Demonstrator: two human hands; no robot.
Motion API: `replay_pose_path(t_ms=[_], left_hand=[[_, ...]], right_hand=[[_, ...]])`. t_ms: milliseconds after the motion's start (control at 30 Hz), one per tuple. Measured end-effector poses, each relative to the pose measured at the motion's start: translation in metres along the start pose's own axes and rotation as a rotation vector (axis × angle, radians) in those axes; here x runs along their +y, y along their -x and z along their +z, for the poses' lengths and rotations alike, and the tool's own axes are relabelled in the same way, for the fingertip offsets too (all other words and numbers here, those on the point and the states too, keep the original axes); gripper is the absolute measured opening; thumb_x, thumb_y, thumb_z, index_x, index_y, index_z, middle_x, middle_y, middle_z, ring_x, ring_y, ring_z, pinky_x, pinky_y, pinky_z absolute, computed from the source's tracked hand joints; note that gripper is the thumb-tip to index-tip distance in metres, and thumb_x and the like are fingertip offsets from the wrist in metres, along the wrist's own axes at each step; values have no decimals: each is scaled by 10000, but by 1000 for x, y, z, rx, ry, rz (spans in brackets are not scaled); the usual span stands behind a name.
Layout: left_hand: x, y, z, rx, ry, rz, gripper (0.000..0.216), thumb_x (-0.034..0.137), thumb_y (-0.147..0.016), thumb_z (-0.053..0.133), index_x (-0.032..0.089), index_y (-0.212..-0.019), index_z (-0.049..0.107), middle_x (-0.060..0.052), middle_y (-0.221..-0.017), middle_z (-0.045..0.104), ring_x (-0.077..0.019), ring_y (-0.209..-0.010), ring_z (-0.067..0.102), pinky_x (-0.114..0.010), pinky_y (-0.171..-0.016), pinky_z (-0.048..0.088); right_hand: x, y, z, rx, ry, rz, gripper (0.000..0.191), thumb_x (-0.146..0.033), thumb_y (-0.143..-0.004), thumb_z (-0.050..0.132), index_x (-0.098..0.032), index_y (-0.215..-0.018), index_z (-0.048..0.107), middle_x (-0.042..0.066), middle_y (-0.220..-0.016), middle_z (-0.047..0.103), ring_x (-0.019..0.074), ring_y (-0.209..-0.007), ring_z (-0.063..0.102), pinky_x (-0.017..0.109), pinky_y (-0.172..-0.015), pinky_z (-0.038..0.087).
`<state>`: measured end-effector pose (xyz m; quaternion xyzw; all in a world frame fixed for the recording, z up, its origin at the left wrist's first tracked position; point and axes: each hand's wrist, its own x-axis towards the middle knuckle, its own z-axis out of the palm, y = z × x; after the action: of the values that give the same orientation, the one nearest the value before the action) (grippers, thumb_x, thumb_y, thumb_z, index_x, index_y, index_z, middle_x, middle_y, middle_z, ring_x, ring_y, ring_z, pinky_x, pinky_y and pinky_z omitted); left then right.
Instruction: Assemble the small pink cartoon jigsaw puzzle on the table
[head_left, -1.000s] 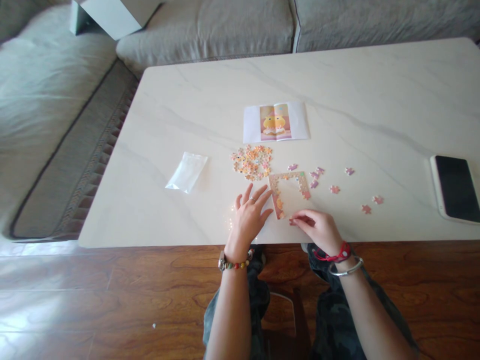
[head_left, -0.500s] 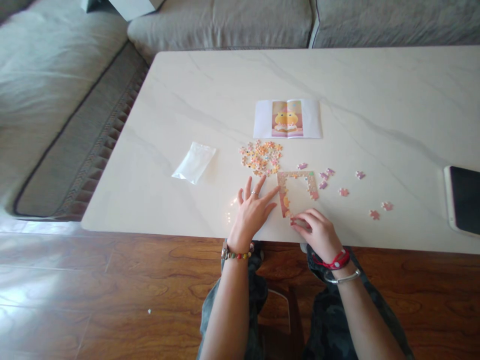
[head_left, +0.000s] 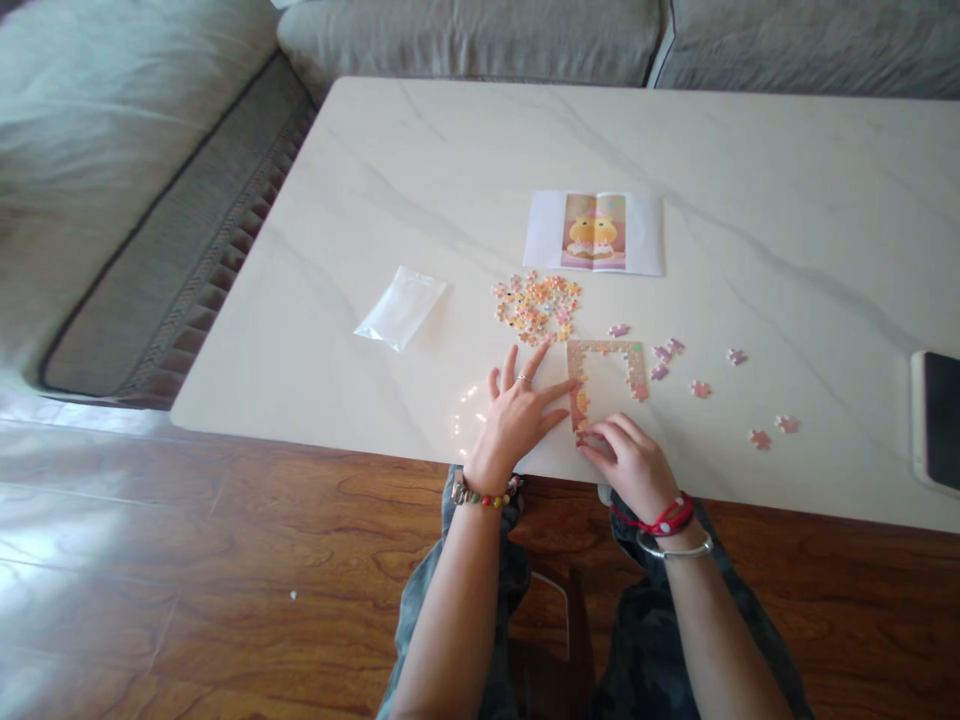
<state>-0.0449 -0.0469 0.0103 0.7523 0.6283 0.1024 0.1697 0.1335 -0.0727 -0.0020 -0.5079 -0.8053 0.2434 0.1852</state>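
Right hand (head_left: 632, 462) is gripping a puzzle piece (head_left: 580, 438), seemingly extending the border (head_left: 604, 347), alignment needed; left hand (head_left: 517, 416) is lying spread.

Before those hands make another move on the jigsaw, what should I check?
1. Left hand beside the jigsaw border: ok, index finger at its left side.
2. Right hand on a puzzle piece: ok, at the border's near-left end.
3. That piece locked in: cannot tell, fingers partly hide it.
4. Border closed on the near side: not ok, gap remains.
5. Printed picture uncovered: ok.
6. Plastic bag clear of both hands: ok.
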Motion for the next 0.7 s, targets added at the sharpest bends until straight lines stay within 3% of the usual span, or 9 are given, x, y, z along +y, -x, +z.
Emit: replay_pose_path(t_ms=[167, 400, 500, 700], left_hand=[[-3, 1, 2, 7, -7, 15, 406, 378, -764, 559, 460, -1153, 477, 42, -1428, 193, -372, -1294, 113, -595, -966, 244], [-2, 0, 1, 3, -1, 19, 406, 398, -764, 552, 443, -1161, 479, 27, -1425, 206, -364, -1296, 118, -583, -982, 227], [-2, 0, 0, -6, 4, 19, 407, 407, -765, 547, 434, -1165, 480, 23, -1421, 220, -360, -1294, 126, -581, -987, 221], [-2, 1, 1, -5, -4, 21, 410, 405, -766, 546, 439, -1167, 473, 12, -1426, 202, -355, -1300, 116, -581, -986, 218]], right_hand=[[0, -1, -2, -23, -13, 2, 127, -295, -804, 504, -205, -864, 571, 45, -822, 597, 154, -711, 584, 258, -656, 458], [-3, 1, -4, 101, 66, 73, 179, -366, -781, 529, -193, -736, 549, 36, -731, 570, 137, -639, 546, 242, -594, 429], [-2, 3, -2, 95, 121, 84, 213, -394, -778, 531, -198, -696, 543, 37, -710, 570, 147, -634, 548, 252, -578, 423], [5, 2, -6, 55, 42, 30, 222, -294, -823, 464, -215, -1015, 544, 70, -908, 578, 178, -762, 579, 290, -654, 467]])
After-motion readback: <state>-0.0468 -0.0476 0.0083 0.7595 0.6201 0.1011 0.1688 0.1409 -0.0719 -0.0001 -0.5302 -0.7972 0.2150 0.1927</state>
